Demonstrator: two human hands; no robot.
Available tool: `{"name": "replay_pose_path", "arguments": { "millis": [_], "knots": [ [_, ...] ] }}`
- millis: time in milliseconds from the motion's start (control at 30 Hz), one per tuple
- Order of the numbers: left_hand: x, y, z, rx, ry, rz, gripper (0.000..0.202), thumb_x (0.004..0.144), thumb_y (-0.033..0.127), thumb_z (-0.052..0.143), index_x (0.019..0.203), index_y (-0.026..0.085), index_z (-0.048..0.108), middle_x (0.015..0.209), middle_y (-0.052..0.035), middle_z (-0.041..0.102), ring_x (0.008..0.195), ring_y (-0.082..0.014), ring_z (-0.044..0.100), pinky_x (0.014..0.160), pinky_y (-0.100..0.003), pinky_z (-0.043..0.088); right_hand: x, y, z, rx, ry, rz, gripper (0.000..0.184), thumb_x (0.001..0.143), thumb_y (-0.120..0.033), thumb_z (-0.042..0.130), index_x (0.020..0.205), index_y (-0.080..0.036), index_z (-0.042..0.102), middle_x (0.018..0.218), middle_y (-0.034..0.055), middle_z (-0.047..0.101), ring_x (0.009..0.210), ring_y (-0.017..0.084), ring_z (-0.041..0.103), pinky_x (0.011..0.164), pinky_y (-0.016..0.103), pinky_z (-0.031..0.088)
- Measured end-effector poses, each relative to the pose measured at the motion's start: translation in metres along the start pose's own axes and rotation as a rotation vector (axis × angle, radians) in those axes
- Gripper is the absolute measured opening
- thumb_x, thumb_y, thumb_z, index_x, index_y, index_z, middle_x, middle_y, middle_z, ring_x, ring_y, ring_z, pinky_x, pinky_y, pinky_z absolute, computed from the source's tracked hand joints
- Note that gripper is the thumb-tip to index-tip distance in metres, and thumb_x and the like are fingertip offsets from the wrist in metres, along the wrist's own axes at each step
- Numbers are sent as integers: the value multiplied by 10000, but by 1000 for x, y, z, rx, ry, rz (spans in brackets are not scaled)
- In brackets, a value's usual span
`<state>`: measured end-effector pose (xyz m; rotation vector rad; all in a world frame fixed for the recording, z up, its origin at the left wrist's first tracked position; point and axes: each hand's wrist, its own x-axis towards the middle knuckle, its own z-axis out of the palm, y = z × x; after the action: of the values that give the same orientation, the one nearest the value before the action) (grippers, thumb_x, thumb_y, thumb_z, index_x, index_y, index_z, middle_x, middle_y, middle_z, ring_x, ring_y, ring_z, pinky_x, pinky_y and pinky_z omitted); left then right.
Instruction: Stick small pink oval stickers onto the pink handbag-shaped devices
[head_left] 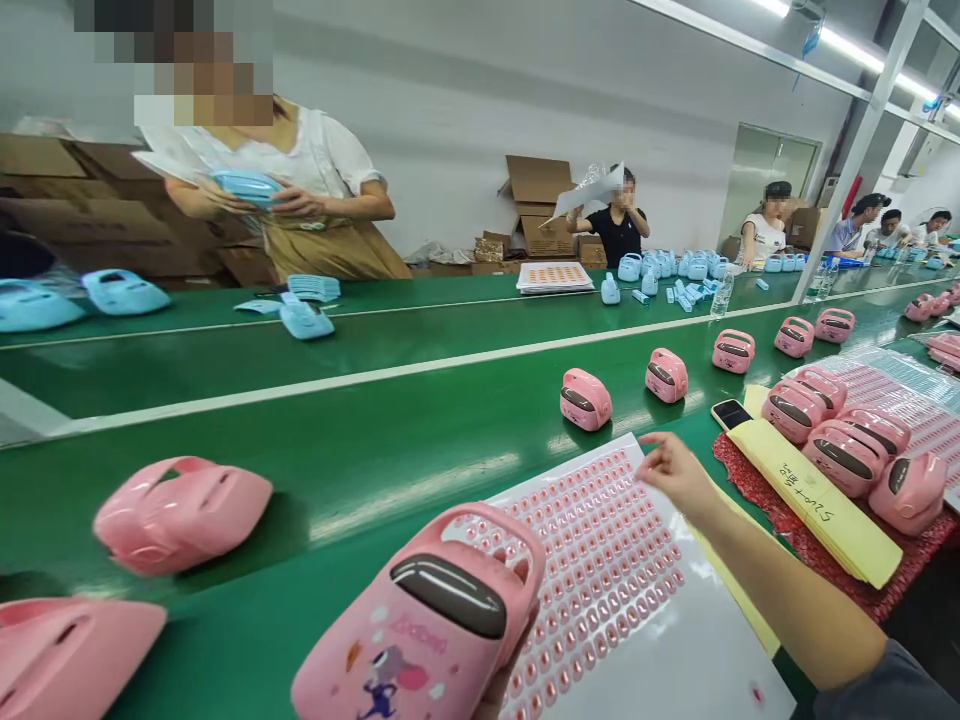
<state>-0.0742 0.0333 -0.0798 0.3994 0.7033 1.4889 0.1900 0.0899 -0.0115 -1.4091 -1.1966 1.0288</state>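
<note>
Left hand [499,700] gripping a pink plastic case [420,620]

The case, mostly hiding that hand, sits above a sheet of pink stickers [592,560] on the green desk [322,480]. The right hand [675,472], fingers spread, hangs open over the sheet's far corner, with a yellow paper packet [814,500] on red cloth [825,580] just to its right.
</note>
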Motion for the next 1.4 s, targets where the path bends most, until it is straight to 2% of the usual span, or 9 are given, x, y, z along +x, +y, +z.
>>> {"name": "replay_pose_path", "arguments": {
  "millis": [100,167,300,500,600,733,933,1100,1400],
  "knots": [
    [-4,0,17,-38,-20,30,580,666,655,511,1208,449,501,1271,86,578,1332,-281,277,931,-498,451,23,22,-40,-94,117,79,283,714,-149,567,990,-178,513,683,-48,545,657,117,562,648,249,432],
    [-6,-5,29,-73,-39,44,557,695,609,516,1231,463,470,1301,92,551,1327,-278,288,941,-503,435,34,34,-51,-153,117,120,244,701,-129,551,940,-173,521,645,-55,528,630,126,550,617,249,412],
    [-7,-19,42,-144,-53,-68,603,682,589,554,1255,421,467,1259,26,596,1275,-307,380,945,-534,409,49,50,-44,-281,105,170,241,679,-82,545,897,-184,533,610,-57,522,637,145,550,594,247,388],
    [-1,-19,31,-209,98,-109,470,710,635,523,1145,459,556,1042,37,717,1024,-263,621,904,-499,447,53,63,-30,-373,107,161,304,658,-11,521,903,-188,552,640,-26,546,721,169,554,645,257,380],
    [1,-14,29,-216,98,-167,294,720,571,554,984,476,642,873,71,752,809,-217,693,878,-474,467,51,68,-30,-337,117,153,304,667,-29,513,918,-198,545,659,-27,535,741,168,545,666,259,386],
    [-2,-10,36,-243,65,-186,237,704,540,559,852,414,694,816,56,757,753,-210,698,841,-442,491,49,68,-32,-179,82,167,291,660,-76,512,927,-191,522,631,-51,505,639,141,527,645,258,407],
    [-12,-4,70,-175,234,-151,331,742,447,518,1019,326,654,749,22,749,681,-209,688,807,-419,512,43,58,-39,144,-57,196,293,567,-143,561,854,-185,518,551,-78,478,555,118,520,646,270,441],
    [-17,-12,101,-3,351,-66,363,696,319,611,1047,227,624,699,9,707,590,-171,649,558,-278,532,35,42,-40,319,-122,199,362,498,-225,634,840,-190,522,549,-78,478,517,95,462,570,240,375],
    [-16,-41,113,140,292,130,585,488,480,790,984,239,597,820,20,637,705,-164,613,636,-276,508,-31,-26,17,475,-418,23,403,569,-255,742,914,-204,540,593,-67,540,586,104,496,606,250,361]
  ]
}}
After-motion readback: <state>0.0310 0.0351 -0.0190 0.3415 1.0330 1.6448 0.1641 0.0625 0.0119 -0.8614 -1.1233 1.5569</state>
